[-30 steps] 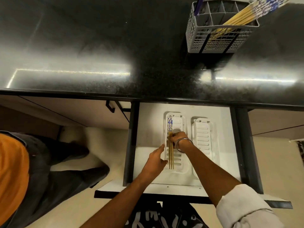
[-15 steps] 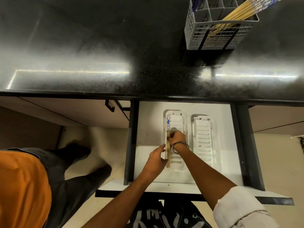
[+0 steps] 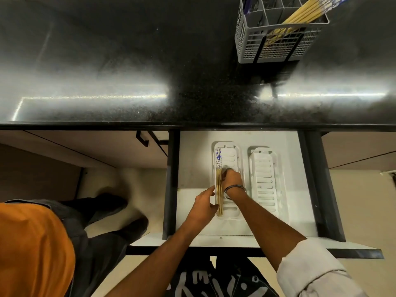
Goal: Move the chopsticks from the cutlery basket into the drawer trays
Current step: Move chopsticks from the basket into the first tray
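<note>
Two white trays lie side by side in the open drawer (image 3: 192, 172) under the dark desk (image 3: 128, 61). The left hand (image 3: 204, 205) rests, fingers loosely apart, against the near left edge of the left tray (image 3: 232, 154). A few chopsticks (image 3: 219, 185) lie lengthwise along that tray's left side, blue-patterned ends far. The right hand (image 3: 232, 179), wearing a bangle (image 3: 234, 189), is curled just beside them; I cannot tell whether it is clamped on them. The right tray (image 3: 264, 176) holds nothing. Far right on the desk, the basket (image 3: 276, 39) holds more chopsticks (image 3: 304, 12), leaning right.
</note>
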